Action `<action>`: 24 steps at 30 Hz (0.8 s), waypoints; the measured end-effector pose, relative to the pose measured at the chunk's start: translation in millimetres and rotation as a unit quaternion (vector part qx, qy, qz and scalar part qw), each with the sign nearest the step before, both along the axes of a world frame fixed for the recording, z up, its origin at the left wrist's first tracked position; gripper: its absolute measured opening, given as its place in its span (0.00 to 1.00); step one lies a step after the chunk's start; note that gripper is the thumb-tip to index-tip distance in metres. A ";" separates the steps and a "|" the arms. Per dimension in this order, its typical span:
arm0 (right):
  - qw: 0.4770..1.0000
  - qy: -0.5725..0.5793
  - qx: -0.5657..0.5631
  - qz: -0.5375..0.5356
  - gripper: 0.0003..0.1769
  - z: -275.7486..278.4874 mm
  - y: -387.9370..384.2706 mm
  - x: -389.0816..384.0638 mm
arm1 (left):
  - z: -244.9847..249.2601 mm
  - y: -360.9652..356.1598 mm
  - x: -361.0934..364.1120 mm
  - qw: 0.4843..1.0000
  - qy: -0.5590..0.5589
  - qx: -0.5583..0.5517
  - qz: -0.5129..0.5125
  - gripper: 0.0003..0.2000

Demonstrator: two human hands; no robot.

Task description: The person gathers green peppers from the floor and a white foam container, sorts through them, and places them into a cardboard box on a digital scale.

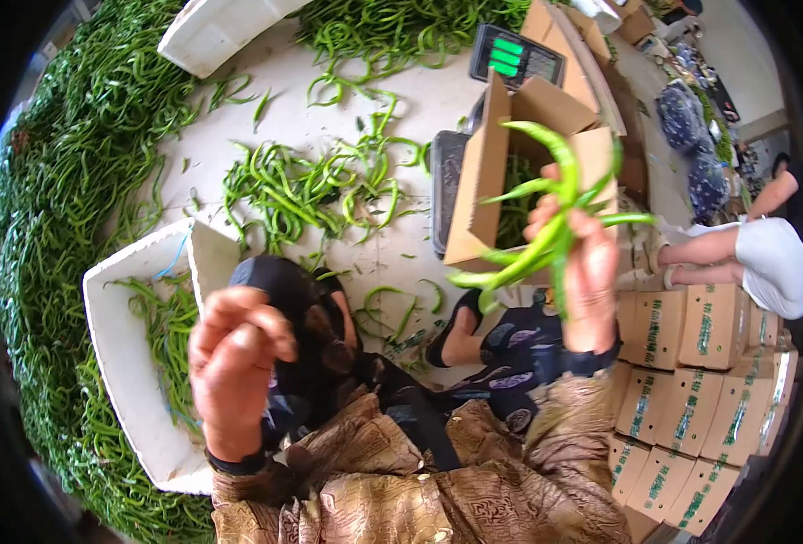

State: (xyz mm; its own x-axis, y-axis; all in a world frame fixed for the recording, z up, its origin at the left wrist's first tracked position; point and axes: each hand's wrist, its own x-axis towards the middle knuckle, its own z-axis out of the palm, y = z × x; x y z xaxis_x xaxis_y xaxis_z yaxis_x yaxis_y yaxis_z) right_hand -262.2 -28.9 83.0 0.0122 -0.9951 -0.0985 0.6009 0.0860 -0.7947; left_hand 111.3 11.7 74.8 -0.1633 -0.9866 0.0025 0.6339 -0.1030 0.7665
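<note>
My right hand [585,258] is raised and closed around a bunch of long green chili peppers [560,231], which stick out on several sides. It is in front of an open cardboard box [476,195] with more green peppers inside. My left hand [237,363] is above my knee with its fingers curled in, and no pepper shows in it. Beside it stands a white foam box [134,399] partly filled with green peppers. A loose pile of peppers [279,195] lies on the floor ahead of me.
A scale with a lit green display [507,56] stands behind the cardboard box. Heaped peppers [75,181] line the left side. Another foam box [211,36] is at the top. Stacked cartons [669,399] stand at right, near another person [773,245].
</note>
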 end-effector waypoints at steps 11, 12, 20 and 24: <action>0.732 0.651 0.076 -0.185 0.18 16.6 24.3 -19.1 | -189.3 -23.2 77.9 0.945 -0.182 0.265 0.057 0.16; 0.758 0.633 0.089 -0.126 0.14 16.0 34.5 13.5 | -214.0 -19.0 77.6 0.938 -0.196 0.282 0.039 0.17; 0.746 0.570 0.281 0.202 0.14 -270.5 54.0 78.8 | -317.7 15.7 53.2 0.774 -0.550 0.314 -0.012 0.20; 0.685 0.619 0.299 0.240 0.15 -313.1 46.0 113.0 | -330.9 4.7 39.3 0.694 -0.684 0.223 -0.006 0.22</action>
State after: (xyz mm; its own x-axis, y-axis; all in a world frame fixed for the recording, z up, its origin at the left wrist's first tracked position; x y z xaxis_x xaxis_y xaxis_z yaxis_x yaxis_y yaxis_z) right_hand -149.1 17.1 -230.1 -0.1375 -0.6823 -0.7181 -0.7134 0.5711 -0.4061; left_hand 150.6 16.4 -256.1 0.2805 -0.8382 -0.4678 -0.6592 -0.5224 0.5409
